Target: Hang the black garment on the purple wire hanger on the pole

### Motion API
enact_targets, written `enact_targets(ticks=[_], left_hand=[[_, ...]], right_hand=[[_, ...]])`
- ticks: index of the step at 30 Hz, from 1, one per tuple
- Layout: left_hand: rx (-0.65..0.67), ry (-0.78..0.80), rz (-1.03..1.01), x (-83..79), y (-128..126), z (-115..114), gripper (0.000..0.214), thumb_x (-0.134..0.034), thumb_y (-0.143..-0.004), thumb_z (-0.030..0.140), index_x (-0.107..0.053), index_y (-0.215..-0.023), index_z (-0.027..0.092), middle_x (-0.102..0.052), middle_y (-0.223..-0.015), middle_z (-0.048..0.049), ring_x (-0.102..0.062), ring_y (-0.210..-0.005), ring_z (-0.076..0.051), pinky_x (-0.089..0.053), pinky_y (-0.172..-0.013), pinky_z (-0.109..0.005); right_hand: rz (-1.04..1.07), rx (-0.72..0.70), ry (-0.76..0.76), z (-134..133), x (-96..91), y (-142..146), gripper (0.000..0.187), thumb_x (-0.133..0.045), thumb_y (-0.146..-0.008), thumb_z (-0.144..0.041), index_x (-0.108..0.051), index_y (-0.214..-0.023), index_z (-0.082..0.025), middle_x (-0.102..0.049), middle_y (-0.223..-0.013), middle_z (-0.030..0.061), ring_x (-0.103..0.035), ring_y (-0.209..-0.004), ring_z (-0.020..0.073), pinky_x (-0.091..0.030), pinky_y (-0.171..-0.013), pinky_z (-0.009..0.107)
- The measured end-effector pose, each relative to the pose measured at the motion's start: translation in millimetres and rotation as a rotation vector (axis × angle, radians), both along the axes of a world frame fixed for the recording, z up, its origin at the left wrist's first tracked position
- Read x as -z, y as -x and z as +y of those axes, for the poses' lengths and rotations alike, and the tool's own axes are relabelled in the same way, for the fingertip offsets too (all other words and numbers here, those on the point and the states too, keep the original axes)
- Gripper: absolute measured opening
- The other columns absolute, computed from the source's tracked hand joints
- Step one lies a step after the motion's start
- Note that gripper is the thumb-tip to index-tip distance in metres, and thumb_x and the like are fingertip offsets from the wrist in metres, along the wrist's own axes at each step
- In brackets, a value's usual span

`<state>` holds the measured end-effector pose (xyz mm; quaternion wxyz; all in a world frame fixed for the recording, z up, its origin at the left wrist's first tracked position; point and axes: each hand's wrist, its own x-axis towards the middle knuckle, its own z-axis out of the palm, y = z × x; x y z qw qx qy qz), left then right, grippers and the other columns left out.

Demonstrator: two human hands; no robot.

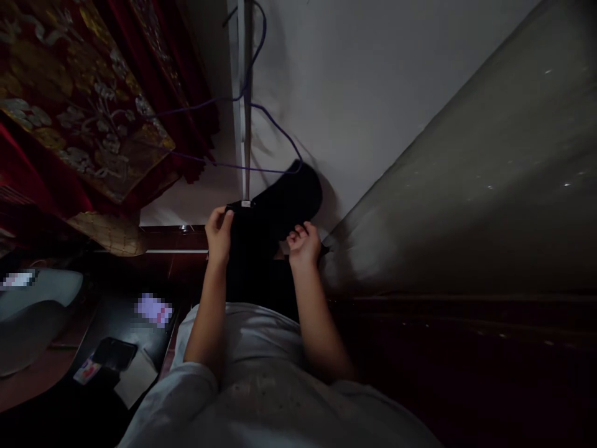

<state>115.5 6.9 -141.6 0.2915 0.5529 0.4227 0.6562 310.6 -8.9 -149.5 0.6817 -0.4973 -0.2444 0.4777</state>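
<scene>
My left hand (218, 235) is closed, thumb against the curled fingers, at the left edge of a black, cloth-like shape (291, 193). Whatever it pinches, if anything, is too small and dark to make out. Just right of its fingertips, a small white end piece (246, 203) sits at the bottom of a narrow metal strip (247, 137). My right hand (304, 244) has its fingers curled inward, close below the black shape, and what it may hold cannot be seen. A thin purple cord (275, 124) loops past the strip above both hands.
A red embroidered cloth (107, 112) hangs at the upper left. A pale wall or panel (354, 81) stands ahead, with a grey shiny surface (489, 205) to the right. On a black seat (100, 317) at the lower left lie a blurred phone (155, 310), a dark case (115, 353) and papers (136, 379).
</scene>
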Motion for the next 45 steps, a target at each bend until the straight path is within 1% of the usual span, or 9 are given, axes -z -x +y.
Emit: enact_targets(ticks=[6, 11, 17, 23, 27, 31, 37, 41, 45], left_hand=[[0.125, -0.113, 0.003, -48.1, -40.2, -45.6, 0.020, -0.068, -0.099, 0.038, -0.074, -0.099, 0.019, -0.071, -0.104, -0.0067, -0.067, -0.104, -0.020, -0.053, -0.099, -0.034], [0.018, -0.207, 0.179, -62.5, -36.3, -57.2, 0.024, -0.067, -0.099, 0.042, -0.079, -0.100, 0.021, -0.064, -0.109, -0.0089, -0.062, -0.113, -0.023, -0.050, -0.105, -0.038], [0.571, -0.019, 0.267, -73.5, 3.9, -38.9, 0.061, -0.037, -0.104, 0.070, -0.065, -0.133, 0.024, -0.070, -0.115, -0.0108, -0.067, -0.114, -0.026, -0.056, -0.099, -0.037], [0.887, 0.228, 0.515, -89.9, 10.5, -37.1, 0.076, -0.042, -0.091, 0.086, -0.066, -0.067, 0.018, -0.058, -0.060, -0.0036, -0.057, -0.057, -0.018, -0.049, -0.053, -0.029], [1.150, 0.280, 0.624, -89.7, 15.5, -54.1, 0.054, -0.052, -0.099, 0.068, -0.070, -0.079, 0.020, -0.067, -0.074, -0.0035, -0.066, -0.069, -0.020, -0.057, -0.071, -0.033], [0.986, -0.008, 1.037, -90.8, 28.1, -52.2, 0.020, -0.068, -0.098, 0.039, -0.069, -0.086, 0.023, -0.073, -0.093, -0.0028, -0.072, -0.099, -0.024, -0.037, -0.119, -0.052], [0.804, -0.109, 1.300, -115.3, 43.3, -34.5, 0.022, -0.075, -0.090, 0.034, -0.068, -0.107, 0.022, -0.073, -0.095, -0.0059, -0.071, -0.088, -0.025, -0.052, -0.089, -0.036], [0.725, 0.060, 1.369, -144.9, 56.7, -35.7, 0.060, -0.065, -0.098, 0.048, -0.048, -0.149, 0.020, -0.073, -0.107, -0.0093, -0.072, -0.088, -0.025, -0.051, -0.076, -0.030], [0.332, 0.075, 1.619, -182.3, 63.2, -43.4, 0.078, -0.056, -0.099, 0.061, -0.037, -0.158, 0.014, -0.073, -0.103, -0.0142, -0.071, -0.096, -0.032, -0.052, -0.085, -0.037]], right_hand=[[-0.369, -0.193, -0.291, -28.1, -22.6, 32.4, 0.037, -0.060, -0.072, -0.035, -0.057, -0.106, -0.022, -0.068, -0.110, 0.0070, -0.065, -0.103, 0.0197, -0.052, -0.093, 0.032], [-0.738, -0.566, -0.282, -48.4, -50.2, 46.3, 0.027, -0.066, -0.077, -0.031, -0.068, -0.101, -0.019, -0.073, -0.099, 0.0105, -0.068, -0.095, 0.0276, -0.053, -0.087, 0.037], [-0.591, -0.573, -0.243, -48.2, -95.4, 24.2, 0.018, -0.057, -0.079, -0.036, -0.067, -0.084, -0.021, -0.070, -0.088, 0.0041, -0.065, -0.093, 0.0245, -0.053, -0.084, 0.032], [-0.575, -0.687, -0.255, -64.5, -124.5, -4.8, 0.015, -0.060, -0.073, -0.030, -0.055, -0.064, -0.019, -0.055, -0.067, 0.0010, -0.052, -0.066, 0.0159, -0.044, -0.061, 0.027], [-0.693, -0.571, -0.407, -74.0, -137.1, -22.6, 0.008, -0.056, -0.076, -0.019, -0.063, -0.072, -0.020, -0.062, -0.078, 0.0029, -0.058, -0.074, 0.0178, -0.047, -0.067, 0.029], [-0.830, -0.442, -0.679, -75.6, -148.2, -22.6, 0.022, -0.045, -0.074, -0.006, -0.062, -0.070, -0.021, -0.061, -0.085, 0.0028, -0.059, -0.081, 0.0153, -0.047, -0.073, 0.029], [-0.772, -0.133, -0.709, -59.1, -155.8, -12.3, 0.023, -0.050, -0.083, -0.013, -0.070, -0.088, -0.023, -0.068, -0.087, 0.0023, -0.063, -0.078, 0.0152, -0.052, -0.073, 0.028], [-0.668, 0.156, -0.752, 6.1, -147.7, -25.3, 0.031, -0.057, -0.083, -0.021, -0.067, -0.112, -0.024, -0.068, -0.119, 0.0056, -0.068, -0.096, 0.0199, -0.056, -0.083, 0.035], [-0.636, 0.066, -0.598, 101.7, -116.0, -14.2, 0.025, -0.051, -0.091, -0.030, -0.064, -0.112, -0.023, -0.067, -0.121, 0.0072, -0.061, -0.122, 0.0233, -0.047, -0.110, 0.045]])
